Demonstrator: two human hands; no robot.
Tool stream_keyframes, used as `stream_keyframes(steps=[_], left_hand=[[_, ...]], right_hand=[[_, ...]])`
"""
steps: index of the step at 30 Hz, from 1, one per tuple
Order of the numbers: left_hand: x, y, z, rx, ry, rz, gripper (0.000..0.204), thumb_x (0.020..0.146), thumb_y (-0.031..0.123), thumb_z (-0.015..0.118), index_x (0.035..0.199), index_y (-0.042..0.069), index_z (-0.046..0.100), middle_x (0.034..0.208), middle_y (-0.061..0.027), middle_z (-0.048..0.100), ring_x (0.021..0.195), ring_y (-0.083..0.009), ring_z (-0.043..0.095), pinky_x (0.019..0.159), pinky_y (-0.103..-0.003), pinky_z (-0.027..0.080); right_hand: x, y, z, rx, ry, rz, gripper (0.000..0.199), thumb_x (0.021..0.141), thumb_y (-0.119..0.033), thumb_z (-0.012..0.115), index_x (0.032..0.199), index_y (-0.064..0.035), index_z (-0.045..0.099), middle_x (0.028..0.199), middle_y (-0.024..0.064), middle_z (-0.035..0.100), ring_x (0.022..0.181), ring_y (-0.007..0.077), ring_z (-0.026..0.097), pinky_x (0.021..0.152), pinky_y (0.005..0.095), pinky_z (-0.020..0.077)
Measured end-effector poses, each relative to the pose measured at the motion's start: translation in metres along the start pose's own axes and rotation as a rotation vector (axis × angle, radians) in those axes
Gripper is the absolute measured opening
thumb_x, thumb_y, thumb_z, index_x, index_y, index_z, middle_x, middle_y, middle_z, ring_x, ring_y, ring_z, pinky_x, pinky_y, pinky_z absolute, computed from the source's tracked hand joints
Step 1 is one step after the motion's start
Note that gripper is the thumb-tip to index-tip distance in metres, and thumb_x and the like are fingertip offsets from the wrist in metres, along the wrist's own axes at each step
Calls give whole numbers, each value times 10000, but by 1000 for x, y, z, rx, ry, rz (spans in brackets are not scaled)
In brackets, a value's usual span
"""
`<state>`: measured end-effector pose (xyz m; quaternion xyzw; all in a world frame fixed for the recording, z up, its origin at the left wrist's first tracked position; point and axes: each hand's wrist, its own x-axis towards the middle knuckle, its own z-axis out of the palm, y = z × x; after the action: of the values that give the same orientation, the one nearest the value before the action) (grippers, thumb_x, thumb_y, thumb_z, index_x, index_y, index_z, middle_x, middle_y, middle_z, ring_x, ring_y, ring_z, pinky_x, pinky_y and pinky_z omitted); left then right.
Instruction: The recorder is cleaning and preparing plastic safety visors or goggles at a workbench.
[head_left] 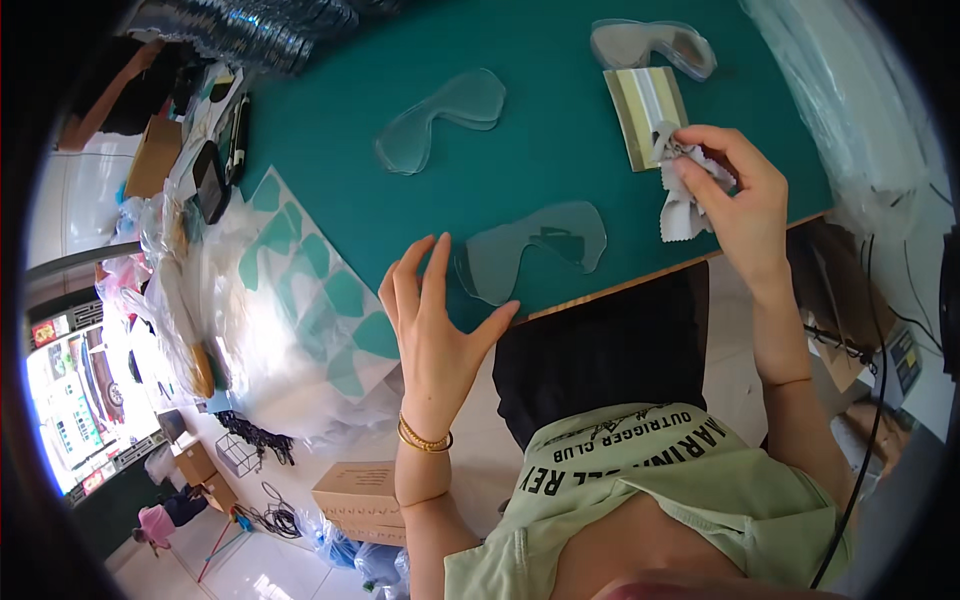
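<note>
A clear goggle lens [490, 260] lies flat on the green tabletop [340, 140] close to its front edge. My left hand [430, 325] rests at the left end of this lens, fingers spread and the thumb by its lower edge. To the right, my right hand [745, 205] pinches a crumpled grey cloth [682, 215] with zigzag edges above the table. Partly behind the cloth is a flat yellowish packet [628, 115] with pale stripes. A second clear lens [480, 100] sits farther back, and more lenses [618, 45] lie at the far right, seemingly stacked.
Along the left edge lies a clear sheet with green cut shapes [320, 295], beside plastic bags. Shiny wrapped stacks [240, 30] stand at the back left. Plastic sheeting [830, 100] borders the right side. Cardboard boxes [360, 490] stand on the floor.
</note>
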<state>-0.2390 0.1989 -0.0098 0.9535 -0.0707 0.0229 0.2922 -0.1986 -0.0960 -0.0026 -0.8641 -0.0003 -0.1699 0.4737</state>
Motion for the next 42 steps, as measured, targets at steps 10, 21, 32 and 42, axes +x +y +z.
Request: stream_keyframes(steps=[10,21,32,42], left_hand=[[-9,-26,11,-38,62,52,654,608,168,892,1215,74,666,1330,-97,514,1202,-350,423,1006,-439,412],[-8,-33,18,-41,149,89,590,588,230,903,1124,85,705,1271,-82,544,1145,-347,472,960,-453,425],[-8,-29,19,-46,129,42,608,571,174,903,1143,83,718,1279,-75,565,1188,-324,461,982,-434,436],[-7,-25,17,-21,134,65,585,584,208,902,1117,53,717,1265,-71,565,1168,-331,462,965,-443,431]], right_hand=[[-21,-40,85,31,-442,-428,253,799,11,720,1047,-14,677,957,80,651,820,205,656,698,301,539],[-23,-22,112,-110,-524,-742,169,732,23,710,870,-4,617,896,87,585,792,237,583,649,328,507],[-30,-26,123,-150,-483,-731,139,757,-6,695,842,-7,586,888,80,574,784,223,580,621,324,511],[-22,12,59,-215,-320,-650,151,767,28,717,886,10,626,893,98,586,766,250,584,640,332,500]])
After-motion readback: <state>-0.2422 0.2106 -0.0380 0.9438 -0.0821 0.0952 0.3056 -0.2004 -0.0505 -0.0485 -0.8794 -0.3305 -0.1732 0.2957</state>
